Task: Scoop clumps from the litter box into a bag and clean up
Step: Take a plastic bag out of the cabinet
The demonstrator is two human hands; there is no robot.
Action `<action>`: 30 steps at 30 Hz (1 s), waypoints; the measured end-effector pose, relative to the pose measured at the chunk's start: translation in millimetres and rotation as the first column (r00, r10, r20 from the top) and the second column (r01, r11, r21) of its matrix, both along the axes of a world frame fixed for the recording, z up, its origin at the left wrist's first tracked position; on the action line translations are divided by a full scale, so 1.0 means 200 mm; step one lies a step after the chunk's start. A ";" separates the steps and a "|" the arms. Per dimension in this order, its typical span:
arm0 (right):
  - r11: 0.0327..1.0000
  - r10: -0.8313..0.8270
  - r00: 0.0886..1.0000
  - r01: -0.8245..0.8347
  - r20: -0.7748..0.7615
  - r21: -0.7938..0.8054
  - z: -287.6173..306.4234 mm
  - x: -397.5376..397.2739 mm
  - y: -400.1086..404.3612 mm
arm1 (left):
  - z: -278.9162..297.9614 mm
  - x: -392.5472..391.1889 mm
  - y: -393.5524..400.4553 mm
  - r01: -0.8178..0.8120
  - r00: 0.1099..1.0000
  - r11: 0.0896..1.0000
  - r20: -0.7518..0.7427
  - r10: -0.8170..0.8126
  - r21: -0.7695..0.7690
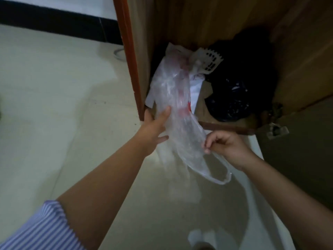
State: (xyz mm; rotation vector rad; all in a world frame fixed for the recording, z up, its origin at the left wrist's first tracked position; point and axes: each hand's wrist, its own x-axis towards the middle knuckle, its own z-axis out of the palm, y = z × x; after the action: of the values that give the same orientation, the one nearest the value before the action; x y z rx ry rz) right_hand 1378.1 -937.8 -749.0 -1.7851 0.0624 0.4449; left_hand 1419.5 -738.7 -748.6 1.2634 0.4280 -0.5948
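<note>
A pale tiled floor [45, 105] fills the left and lower part of the view, and a wooden cabinet [207, 20] stands open at the top right, its orange-brown frame edge [129, 60] running down to the floor. On the cabinet's bottom shelf a crumpled black plastic bag [239, 91] lies toward the right side, with a white slotted litter scoop [209, 60] leaning behind it near the back (its handle is hidden among white wrappers). A clear plastic bag [173, 98] with red print stretches from the shelf's front left corner out over the floor, held up between both hands. The left hand [155, 127] lies against the bag's left side, fingers straight and slightly spread, thumb up along the plastic. The right hand [225, 143] pinches the bag's lower edge with curled fingers, a handle loop hanging below it. A blue striped sleeve [39, 230] shows at the bottom left corner.
</note>
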 end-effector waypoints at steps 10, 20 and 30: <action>0.916 0.355 0.887 -0.393 -0.296 -0.079 0.00 0.06 -0.08 | -0.04 0.05 -0.19 -0.045 0.974 0.914 0.223 -0.050 0.403; 0.571 0.236 0.934 0.089 0.268 -0.816 -0.03 0.82 0.04 | 0.02 0.06 0.09 -0.053 0.782 0.128 0.121 -0.611 0.990; 0.529 -0.016 0.968 0.220 0.250 -0.819 -0.19 1.06 0.29 | -0.06 0.02 0.32 -0.016 0.751 -0.016 0.002 -0.660 1.000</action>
State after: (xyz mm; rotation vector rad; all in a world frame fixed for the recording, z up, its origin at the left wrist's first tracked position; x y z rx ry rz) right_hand 1590.3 -879.3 -786.4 -2.7813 0.2949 0.0875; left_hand 1423.8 -674.5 -760.5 2.9617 -0.0611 -0.2518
